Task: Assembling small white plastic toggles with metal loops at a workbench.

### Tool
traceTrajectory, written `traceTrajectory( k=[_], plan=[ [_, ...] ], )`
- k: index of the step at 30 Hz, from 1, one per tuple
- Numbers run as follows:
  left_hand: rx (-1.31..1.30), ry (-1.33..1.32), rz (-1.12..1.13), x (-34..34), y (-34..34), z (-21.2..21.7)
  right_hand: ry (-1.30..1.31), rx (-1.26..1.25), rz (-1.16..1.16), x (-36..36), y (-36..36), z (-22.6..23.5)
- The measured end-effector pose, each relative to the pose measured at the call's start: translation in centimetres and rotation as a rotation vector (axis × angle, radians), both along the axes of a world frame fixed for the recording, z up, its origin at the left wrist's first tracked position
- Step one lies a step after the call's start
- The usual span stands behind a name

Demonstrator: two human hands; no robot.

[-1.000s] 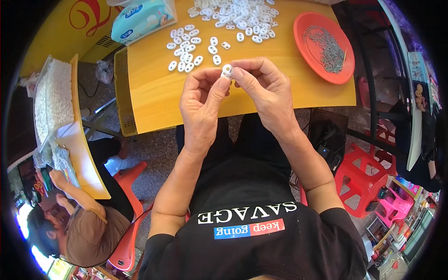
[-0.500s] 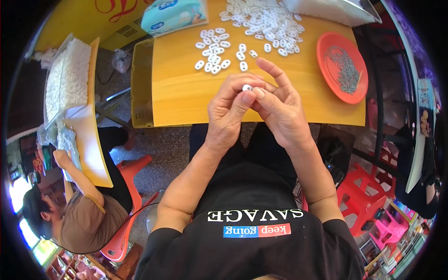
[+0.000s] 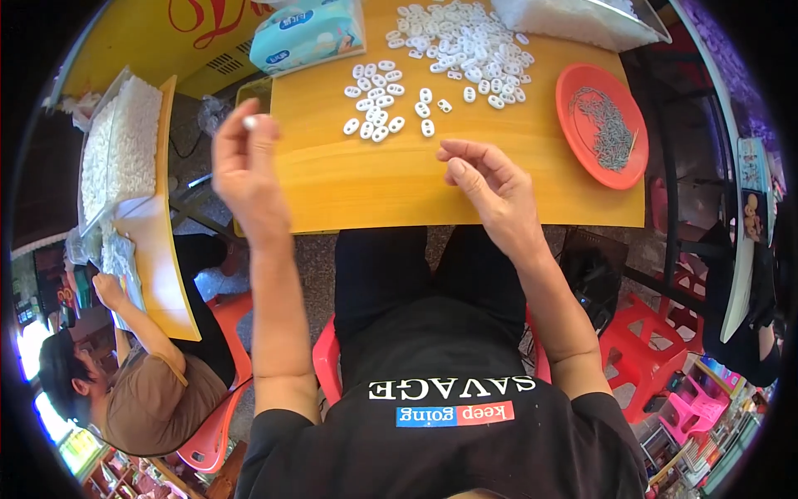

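My left hand (image 3: 248, 170) is raised past the table's left edge, thumb and fingers pinched on a small white plastic piece (image 3: 250, 122), somewhat blurred. My right hand (image 3: 495, 187) hovers over the front of the table, fingers loosely curled and thumb slightly apart, with nothing visible in it. Beyond it lie a few white oval two-hole pieces (image 3: 423, 109) in a short row, with one differently turned piece (image 3: 445, 106) beside them. A loose group of similar ovals (image 3: 376, 115) sits to their left.
A large heap of white pieces (image 3: 478, 46) lies at the back. On the right, a red plate (image 3: 611, 172) holds many grey metal pins. A tissue pack (image 3: 307, 37) stands back left, a white-filled tray (image 3: 573, 29) back right. Another person (image 3: 162, 382) sits at a side table.
My hands have separated. The left has swung far to the left with the small white piece, while the right stays near its place, its raised finger now lowered.
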State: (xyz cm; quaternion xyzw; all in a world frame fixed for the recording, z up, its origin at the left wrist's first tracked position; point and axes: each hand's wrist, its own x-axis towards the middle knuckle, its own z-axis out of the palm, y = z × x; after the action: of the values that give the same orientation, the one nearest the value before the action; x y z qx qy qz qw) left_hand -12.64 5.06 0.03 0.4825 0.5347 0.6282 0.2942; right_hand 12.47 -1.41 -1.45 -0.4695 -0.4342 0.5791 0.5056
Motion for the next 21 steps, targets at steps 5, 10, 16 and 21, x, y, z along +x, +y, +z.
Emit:
traceTrajectory(
  k=[5,10,16,21],
  plan=[
    [-0.078,0.379,0.226,-7.0,2.9,-2.3,-0.483,0.203,-0.148,1.7,2.7,-1.6],
    [0.025,0.231,0.017,-1.8,0.0,-1.8,-0.836,0.497,-0.178,2.3,6.0,-1.9],
    [0.04,0.149,-0.339,6.4,-3.6,-1.5,-1.186,0.595,-0.068,1.1,8.2,-2.1],
    [0.019,0.086,-0.453,9.4,-4.9,-2.6,-1.274,0.526,0.006,1.2,8.2,-1.6]
  ],
)
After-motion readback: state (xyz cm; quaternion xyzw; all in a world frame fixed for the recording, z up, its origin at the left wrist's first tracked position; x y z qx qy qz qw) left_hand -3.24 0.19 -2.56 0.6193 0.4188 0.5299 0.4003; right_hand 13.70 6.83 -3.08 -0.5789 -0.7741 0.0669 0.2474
